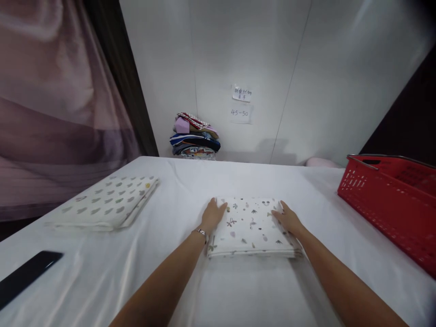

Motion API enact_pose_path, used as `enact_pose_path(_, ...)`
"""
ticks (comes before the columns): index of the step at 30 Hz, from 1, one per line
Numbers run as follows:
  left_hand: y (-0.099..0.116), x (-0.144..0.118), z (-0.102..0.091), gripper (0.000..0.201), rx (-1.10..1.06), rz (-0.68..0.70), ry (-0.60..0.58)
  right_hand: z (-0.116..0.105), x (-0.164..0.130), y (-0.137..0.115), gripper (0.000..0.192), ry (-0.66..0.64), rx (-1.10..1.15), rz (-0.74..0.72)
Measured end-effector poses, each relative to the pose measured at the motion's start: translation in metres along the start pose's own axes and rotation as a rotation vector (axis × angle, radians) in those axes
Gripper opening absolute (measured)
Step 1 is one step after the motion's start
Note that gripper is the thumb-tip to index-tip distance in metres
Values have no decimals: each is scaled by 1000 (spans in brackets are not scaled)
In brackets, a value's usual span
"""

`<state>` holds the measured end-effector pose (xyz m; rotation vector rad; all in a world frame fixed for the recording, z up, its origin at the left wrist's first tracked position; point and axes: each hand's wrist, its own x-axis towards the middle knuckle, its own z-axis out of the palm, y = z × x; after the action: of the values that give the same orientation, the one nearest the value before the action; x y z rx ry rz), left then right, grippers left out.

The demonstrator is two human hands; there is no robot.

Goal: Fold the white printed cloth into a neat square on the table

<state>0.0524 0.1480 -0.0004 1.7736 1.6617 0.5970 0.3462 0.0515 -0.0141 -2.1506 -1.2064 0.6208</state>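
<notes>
We have both palms laid flat on a folded white cloth printed with small leaves and flowers [251, 226], which sits in the middle of the white-covered worktop [259, 290]. Our left hand [212, 215], with a thin silver bracelet [202, 232] at the wrist, presses down on the cloth's left edge, fingers spread and loose, gripping nothing. Our right hand [289, 219] lies the same way on the right edge, fingers extended and flat.

Well apart to the left lies another folded white cloth patterned with grey hearts [108, 202]. Near the worktop's front left corner rests a flat black phone-like slab [25, 274]. A red plastic slotted basket [391, 200] stands at the right edge. Against the white wall behind, a stack of folded colourful fabrics [195, 136] sits below two paper notes [241, 104].
</notes>
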Motion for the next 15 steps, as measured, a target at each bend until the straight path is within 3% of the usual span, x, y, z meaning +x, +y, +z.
enact_pose_path(5, 1, 20, -2, 76, -104, -91, -39, -4, 1, -7, 92, -52, 40, 102)
enact_pose_path(9, -6, 27, -1, 78, -185, -87, -88, -12, -4, -9, 91, -104, 241, 142)
enact_pose_path(15, -7, 22, 1, 78, -294, -21, 14, -22, -9, -4, 99, -312, 634, 241)
